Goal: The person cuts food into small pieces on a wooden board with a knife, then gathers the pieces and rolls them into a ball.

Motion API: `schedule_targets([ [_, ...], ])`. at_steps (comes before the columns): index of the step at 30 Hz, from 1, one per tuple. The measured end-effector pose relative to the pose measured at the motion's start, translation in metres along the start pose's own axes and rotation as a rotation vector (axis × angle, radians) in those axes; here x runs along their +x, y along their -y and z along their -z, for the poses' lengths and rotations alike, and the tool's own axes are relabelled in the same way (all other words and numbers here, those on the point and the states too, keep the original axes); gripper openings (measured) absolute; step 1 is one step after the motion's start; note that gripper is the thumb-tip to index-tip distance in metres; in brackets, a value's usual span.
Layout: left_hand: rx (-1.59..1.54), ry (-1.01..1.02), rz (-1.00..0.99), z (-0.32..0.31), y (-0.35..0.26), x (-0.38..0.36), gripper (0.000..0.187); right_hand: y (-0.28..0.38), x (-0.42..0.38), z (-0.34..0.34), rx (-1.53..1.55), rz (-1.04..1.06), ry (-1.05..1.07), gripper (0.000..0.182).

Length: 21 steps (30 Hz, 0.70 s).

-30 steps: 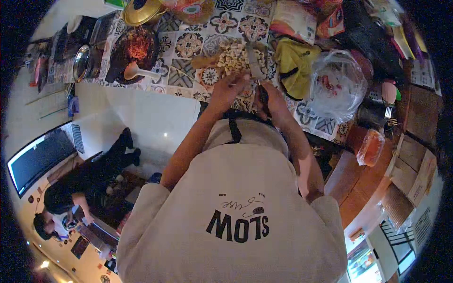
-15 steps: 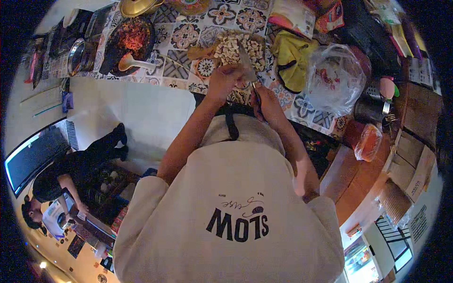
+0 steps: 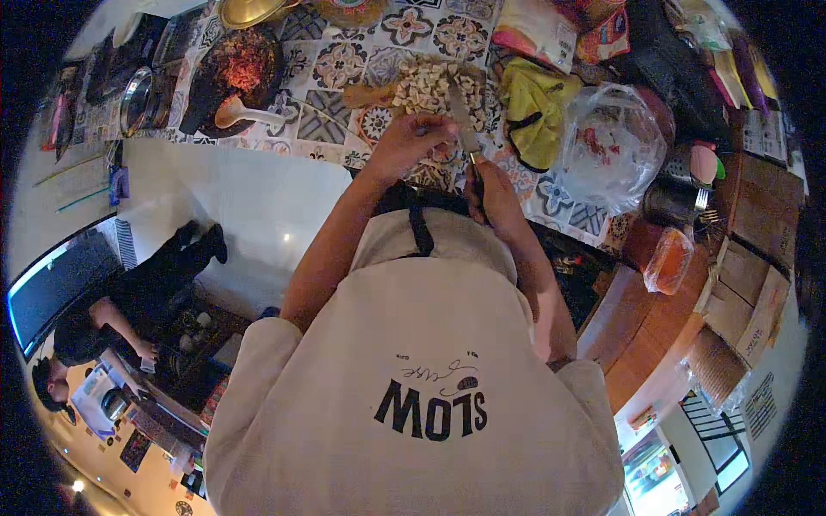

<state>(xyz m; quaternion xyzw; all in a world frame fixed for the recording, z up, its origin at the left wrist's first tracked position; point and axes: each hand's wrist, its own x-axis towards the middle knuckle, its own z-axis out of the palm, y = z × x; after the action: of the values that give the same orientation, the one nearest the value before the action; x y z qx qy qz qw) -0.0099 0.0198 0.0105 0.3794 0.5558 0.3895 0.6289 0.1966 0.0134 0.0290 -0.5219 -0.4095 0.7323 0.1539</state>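
Observation:
My right hand (image 3: 494, 187) is wrapped round the dark handle of a knife (image 3: 462, 119), whose blade points away from me over the board. Beside the blade, my left hand (image 3: 411, 146) has its fingers curled together near the blade's lower part; anything between them is too small to make out. Pale diced pieces (image 3: 428, 87) lie heaped on a wooden cutting board (image 3: 368, 95), on both sides of the blade.
Left on the patterned tablecloth (image 3: 340, 64) is a dark pan (image 3: 200, 96) of red chopped food with a pale spoon (image 3: 249, 114). To the right are a yellow cloth (image 3: 535, 116) and a clear plastic bag (image 3: 607, 176). Another person (image 3: 82, 331) stands at lower left.
The knife and my right hand have shifted slightly right and towards me. My left hand has moved a little, its fingers lifting near the blade. The other person has changed posture.

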Motion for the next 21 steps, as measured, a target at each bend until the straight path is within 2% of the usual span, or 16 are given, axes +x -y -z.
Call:
schedule_targets([
  [3,0.179,-0.041,-0.099,-0.001,-0.006,-0.004,0.040,0.006,-0.001,-0.003,-0.044,0.038,0.005,0.043],
  [6,0.146,-0.095,-0.037,-0.003,-0.003,-0.001,0.039,0.003,0.005,-0.006,-0.043,0.060,-0.024,0.042],
  [9,0.094,-0.181,-0.042,-0.005,0.004,0.004,0.038,-0.008,0.015,-0.005,-0.175,0.184,-0.085,0.038],
  [12,0.120,-0.132,-0.008,0.003,0.004,0.008,0.039,-0.012,0.017,-0.008,-0.084,0.224,-0.088,0.035],
  [15,0.058,-0.160,-0.095,0.002,0.005,0.009,0.040,-0.021,0.024,0.000,-0.149,0.239,-0.071,0.038],
  [18,0.034,-0.337,-0.123,0.003,0.004,0.011,0.034,-0.020,0.025,0.004,-0.338,0.319,-0.188,0.043],
  [21,0.545,-0.501,-0.353,0.019,-0.002,0.007,0.029,-0.008,0.016,0.009,-0.435,0.247,-0.221,0.042],
])
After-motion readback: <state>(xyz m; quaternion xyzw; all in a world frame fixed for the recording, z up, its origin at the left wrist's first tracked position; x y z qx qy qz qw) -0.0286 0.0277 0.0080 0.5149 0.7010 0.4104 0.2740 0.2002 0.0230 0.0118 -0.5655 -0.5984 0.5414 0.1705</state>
